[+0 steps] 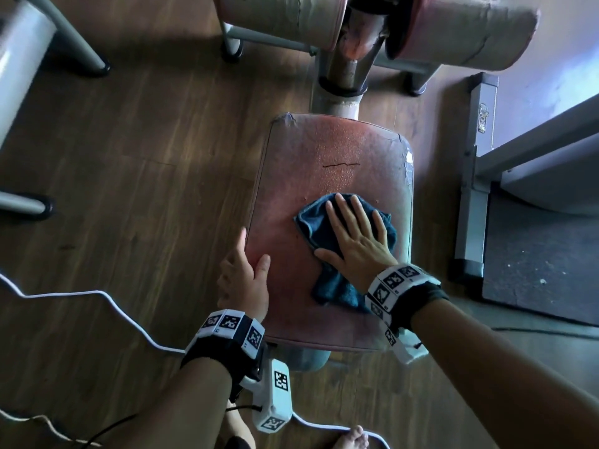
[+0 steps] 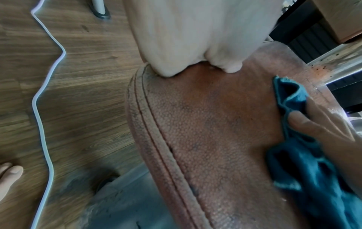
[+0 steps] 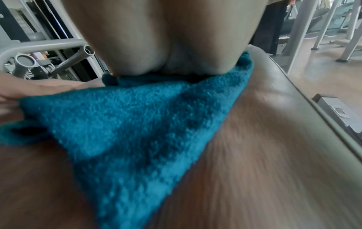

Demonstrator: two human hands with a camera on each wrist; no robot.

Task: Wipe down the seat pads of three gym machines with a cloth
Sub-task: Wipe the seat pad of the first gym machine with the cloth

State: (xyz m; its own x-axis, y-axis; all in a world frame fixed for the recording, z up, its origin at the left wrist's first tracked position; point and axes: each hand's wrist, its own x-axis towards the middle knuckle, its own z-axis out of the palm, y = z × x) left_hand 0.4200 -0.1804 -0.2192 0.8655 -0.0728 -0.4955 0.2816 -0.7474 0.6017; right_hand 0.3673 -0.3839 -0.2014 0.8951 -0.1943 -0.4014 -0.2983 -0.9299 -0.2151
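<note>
A worn reddish seat pad [image 1: 324, 163] of a gym machine fills the middle of the head view, with a thin crack across its far half. A crumpled teal cloth [image 1: 312, 222] lies on the pad's right half. My right hand [image 1: 355, 234] lies flat on the cloth with fingers spread and straight, pressing it down. My left hand [image 1: 244, 277] rests on the pad's left edge, thumb on top, fingers hidden over the side. The left wrist view shows the pad's stitched edge [image 2: 156, 139] and the cloth [image 2: 313, 178]. The right wrist view shows the cloth [image 3: 137, 131] under my palm.
Two worn cylindrical roller pads [image 1: 285, 17] and a metal post [image 1: 343, 76] stand beyond the seat. Grey machine frames [image 1: 470, 189] flank the right, another machine leg [image 1: 22, 202] the left. A white cable [image 1: 107, 299] trails over the wooden floor. My bare toes [image 1: 353, 437] show below.
</note>
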